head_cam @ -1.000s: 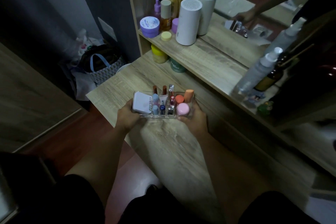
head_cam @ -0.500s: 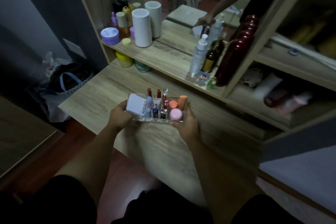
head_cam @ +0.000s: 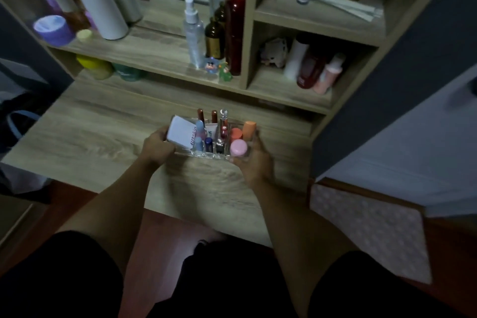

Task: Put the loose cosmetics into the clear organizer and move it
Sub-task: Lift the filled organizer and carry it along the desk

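The clear organizer [head_cam: 213,148] sits between the two hands over the middle of the wooden worktop [head_cam: 98,134]; whether its base touches the surface or is lifted just clear cannot be told. Its compartments are filled: a white box [head_cam: 180,134] with printed lettering leans in the left section, two red-brown lipsticks [head_cam: 200,115] and a clear-capped tube [head_cam: 223,116] stand upright along the back, a small white tube [head_cam: 211,131] stands in the middle, pale blue and dark blue caps [head_cam: 204,141] show at the front, and an orange tube [head_cam: 249,129], an orange-red cap [head_cam: 235,134] and a round pink cap [head_cam: 238,147] occupy the right section.

The left hand [head_cam: 157,148] is closed around the organizer's left end, fingers wrapped at the wall beside the white box. The right hand [head_cam: 254,162] grips the right end, thumb lying along the near edge just beside the pink cap. Both forearms reach forward from the lower part of the view.

Behind the worktop rises a wooden shelf [head_cam: 154,59]. On it, well apart from the organizer, stand a clear spray bottle [head_cam: 193,33], an amber bottle [head_cam: 214,39], a tall dark red bottle [head_cam: 235,33], a white cylinder [head_cam: 99,6], a purple jar [head_cam: 53,29] and two small figurines [head_cam: 218,68]. Below the shelf, a yellow jar [head_cam: 95,66] and a green jar [head_cam: 127,72] rest at the back of the worktop. A cubby to the right holds several bottles [head_cam: 309,64], blurred
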Available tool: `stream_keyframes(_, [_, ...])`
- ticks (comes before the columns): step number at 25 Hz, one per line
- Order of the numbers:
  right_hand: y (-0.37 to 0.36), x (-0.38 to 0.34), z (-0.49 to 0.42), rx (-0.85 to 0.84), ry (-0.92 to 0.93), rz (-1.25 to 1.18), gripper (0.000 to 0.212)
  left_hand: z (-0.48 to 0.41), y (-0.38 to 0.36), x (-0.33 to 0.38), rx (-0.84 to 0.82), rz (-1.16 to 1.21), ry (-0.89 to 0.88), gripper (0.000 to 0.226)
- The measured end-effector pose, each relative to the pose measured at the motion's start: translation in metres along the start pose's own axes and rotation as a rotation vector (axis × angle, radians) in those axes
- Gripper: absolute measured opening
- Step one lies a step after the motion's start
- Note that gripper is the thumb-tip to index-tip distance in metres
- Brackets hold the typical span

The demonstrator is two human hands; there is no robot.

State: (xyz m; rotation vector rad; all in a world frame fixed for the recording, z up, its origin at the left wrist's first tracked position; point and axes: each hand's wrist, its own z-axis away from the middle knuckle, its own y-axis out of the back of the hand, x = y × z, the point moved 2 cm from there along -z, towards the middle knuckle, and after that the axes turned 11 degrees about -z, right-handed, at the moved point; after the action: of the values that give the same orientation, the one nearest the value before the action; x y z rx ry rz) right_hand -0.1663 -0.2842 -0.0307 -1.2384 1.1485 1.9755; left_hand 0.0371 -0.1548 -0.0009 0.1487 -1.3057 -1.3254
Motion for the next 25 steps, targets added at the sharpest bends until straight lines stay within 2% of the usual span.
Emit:
stream_keyframes(4, [0.021, 0.016, 0.003, 0.097, -0.027, 0.096, 0.097, -0.004, -0.019, 0.023, -0.066, -0.023, -0.051, 0.068])
stream_keyframes(8, [0.029, 0.024, -0.001, 0.154, -0.04, 0.068, 0.096, -0.017, -0.031, 0.036, -0.118, -0.025, -0.075, 0.056])
stream_keyframes(11, [0.032, 0.028, -0.008, 0.169, -0.062, 0.042, 0.095, -0.023, -0.037, 0.044, -0.152, -0.027, -0.081, 0.054])
stream_keyframes(15, [0.032, 0.034, -0.014, 0.199, -0.078, 0.085, 0.09, -0.026, -0.041, 0.055, -0.174, -0.043, -0.08, 0.065])
stream_keyframes(20, [0.035, 0.037, -0.021, 0.189, -0.076, 0.115, 0.09, -0.035, -0.048, 0.057, -0.195, -0.048, -0.097, 0.054])
stream_keyframes(25, [0.033, 0.039, -0.025, 0.191, -0.068, 0.127, 0.087, -0.037, -0.051, 0.057, -0.204, -0.015, -0.104, 0.054])
